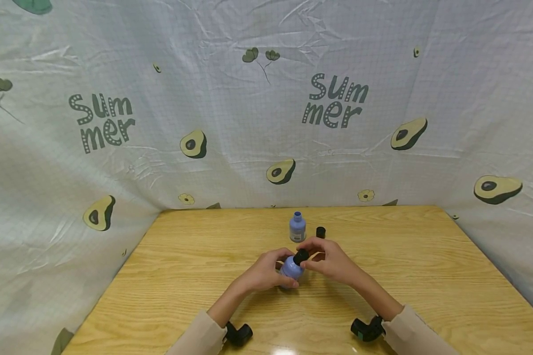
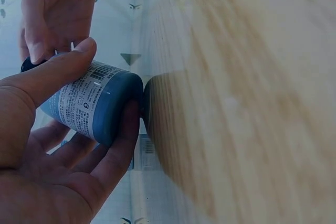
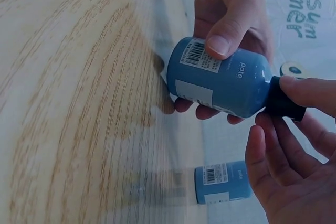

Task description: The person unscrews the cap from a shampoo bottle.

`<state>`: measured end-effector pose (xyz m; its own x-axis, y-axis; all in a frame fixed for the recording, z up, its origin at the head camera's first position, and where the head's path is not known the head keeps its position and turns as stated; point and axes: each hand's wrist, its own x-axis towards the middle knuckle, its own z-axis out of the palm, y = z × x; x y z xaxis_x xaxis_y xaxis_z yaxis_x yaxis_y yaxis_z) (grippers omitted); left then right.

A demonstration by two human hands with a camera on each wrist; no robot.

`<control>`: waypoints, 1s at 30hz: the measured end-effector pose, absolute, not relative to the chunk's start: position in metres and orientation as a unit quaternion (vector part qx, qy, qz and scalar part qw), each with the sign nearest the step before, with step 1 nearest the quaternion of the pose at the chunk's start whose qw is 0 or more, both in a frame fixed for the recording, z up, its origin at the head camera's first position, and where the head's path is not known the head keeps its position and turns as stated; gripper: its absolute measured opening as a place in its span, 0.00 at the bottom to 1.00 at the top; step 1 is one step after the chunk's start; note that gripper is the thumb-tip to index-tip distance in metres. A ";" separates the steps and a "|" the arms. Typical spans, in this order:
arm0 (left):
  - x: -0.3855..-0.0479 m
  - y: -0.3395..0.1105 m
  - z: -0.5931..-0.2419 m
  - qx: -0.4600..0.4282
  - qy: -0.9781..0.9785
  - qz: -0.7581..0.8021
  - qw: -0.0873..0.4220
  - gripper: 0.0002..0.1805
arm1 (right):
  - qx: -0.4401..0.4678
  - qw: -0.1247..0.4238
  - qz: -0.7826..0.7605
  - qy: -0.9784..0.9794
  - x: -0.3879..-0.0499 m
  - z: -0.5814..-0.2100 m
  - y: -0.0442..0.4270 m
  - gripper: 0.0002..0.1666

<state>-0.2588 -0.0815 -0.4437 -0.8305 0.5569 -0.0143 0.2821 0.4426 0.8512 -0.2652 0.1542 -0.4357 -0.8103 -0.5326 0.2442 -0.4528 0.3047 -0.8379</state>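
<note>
A small blue bottle (image 3: 226, 77) with white labels is held tilted just over the table, its black cap (image 3: 283, 98) on the neck. My left hand (image 1: 268, 270) grips the bottle's body, thumb on one side and fingers round the other. With thumb and fingertips, my right hand (image 1: 328, 259) pinches the black cap. Behind the hands stands a second blue bottle (image 1: 297, 229), upright and with its neck uncovered. Beside that one, to the right, a loose black cap (image 1: 321, 231) rests on the table, partly behind my right hand.
The wooden table (image 1: 182, 276) runs back to a pale curtain (image 1: 231, 98) printed with avocados and lettering. Black wrist devices show at the left sleeve (image 1: 204, 335) and the right sleeve (image 1: 413, 330).
</note>
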 end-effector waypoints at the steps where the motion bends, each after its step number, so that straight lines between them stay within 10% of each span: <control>1: -0.259 -0.081 -0.444 0.251 0.837 0.464 0.148 0.31 | -0.308 0.040 -0.505 0.805 -0.265 -0.436 0.154 0.23; 30: -0.259 -0.082 -0.444 0.253 0.835 0.466 0.147 0.30 | -0.304 0.044 -0.500 0.809 -0.268 -0.438 0.155 0.23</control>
<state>-0.2593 -0.0824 -0.4439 -0.8294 0.5586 -0.0091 0.2853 0.4374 0.8528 -0.2685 0.1547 -0.4384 -0.8107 -0.5371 0.2332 -0.4486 0.3138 -0.8368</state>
